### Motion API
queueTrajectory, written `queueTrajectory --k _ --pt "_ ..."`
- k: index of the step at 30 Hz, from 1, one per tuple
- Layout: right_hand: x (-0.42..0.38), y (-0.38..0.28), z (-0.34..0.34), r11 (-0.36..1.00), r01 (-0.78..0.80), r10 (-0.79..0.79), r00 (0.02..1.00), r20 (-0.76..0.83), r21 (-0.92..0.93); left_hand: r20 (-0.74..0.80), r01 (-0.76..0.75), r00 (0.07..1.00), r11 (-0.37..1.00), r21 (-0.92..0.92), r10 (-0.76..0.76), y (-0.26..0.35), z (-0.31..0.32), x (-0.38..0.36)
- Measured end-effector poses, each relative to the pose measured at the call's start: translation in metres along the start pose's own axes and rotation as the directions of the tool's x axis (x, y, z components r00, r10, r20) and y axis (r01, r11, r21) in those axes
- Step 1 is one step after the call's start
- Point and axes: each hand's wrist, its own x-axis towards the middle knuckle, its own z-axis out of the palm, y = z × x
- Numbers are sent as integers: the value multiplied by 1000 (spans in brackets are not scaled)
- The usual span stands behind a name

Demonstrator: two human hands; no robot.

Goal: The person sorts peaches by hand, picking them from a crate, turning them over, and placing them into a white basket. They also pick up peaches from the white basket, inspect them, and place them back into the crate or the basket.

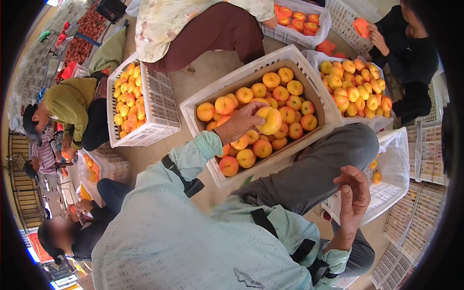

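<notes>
Head view: my left hand (238,123) has its fingers (255,110) wrapped round a peach (269,120), just above the crate (212,94) pile. Right hand (354,195) half-curled, empty, over knee. Risk: loose grip, peach drops, bruises fruit under fingers.

Left hand (238,124) is wrapped around a yellow-orange peach (269,121), holding it just over a white plastic crate (212,99) packed with more of them. Right hand (354,195) sits empty near the knee, fingers loosely curled, next to a bag-lined crate (394,193) that's mostly bare. More full crates all around, with other people crouched on the floor beside them.
</notes>
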Motion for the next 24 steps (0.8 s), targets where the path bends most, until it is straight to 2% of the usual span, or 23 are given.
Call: queueTrajectory --k 1,3,4,6,7,9,10,11,13,14,16,20,22,24 --pt "-7 -1 -10 1000 1 -1 1000 0 2 -62 -10 998 990 141 19 -4 -19 8" --pt "-18 0 -27 997 -57 64 990 -128 54 -154 -30 982 897 441 109 -8 -51 26" --pt "-22 7 -35 997 -59 66 989 -129 57 -155 -27 982 896 444 106 -14 -72 38" --pt "-29 22 -47 1000 -11 14 958 -288 13 -85 -136 958 696 705 273 -22 -102 56" --pt "-32 26 -50 1000 -15 19 957 -291 14 -83 -134 960 697 705 268 -20 -112 62" --pt "-35 31 -52 998 -4 26 924 -382 58 -55 -79 974 553 829 222 -13 -121 69" --pt "-36 33 -53 997 -1 32 924 -381 82 -53 -90 958 470 878 283 -22 -132 77" --pt "-35 35 -52 996 -2 34 923 -383 84 -51 -90 958 467 880 281 -22 -131 76" --pt "-33 37 -51 997 -31 54 938 -342 71 -150 86 919 186 979 365 -24 -128 75" --pt "-33 39 -50 997 -33 56 937 -345 73 -147 85 920 183 980 363 -28 -133 77" --pt "-32 41 -48 998 -55 61 945 -322 29 -89 -46 816 216 975 572 -41 -152 79" --pt "-31 47 -49 996 -75 89 947 -309 55 -37 -67 846 176 982 532 -35 -143 59" --pt "-30 51 -50 992 -91 114 942 -316 86 -52 -14 832 114 993 553 -35 -132 56" --pt "-28 54 -50 990 -102 127 939 -319 95 -17 -38 817 84 996 576 -27 -111 50"
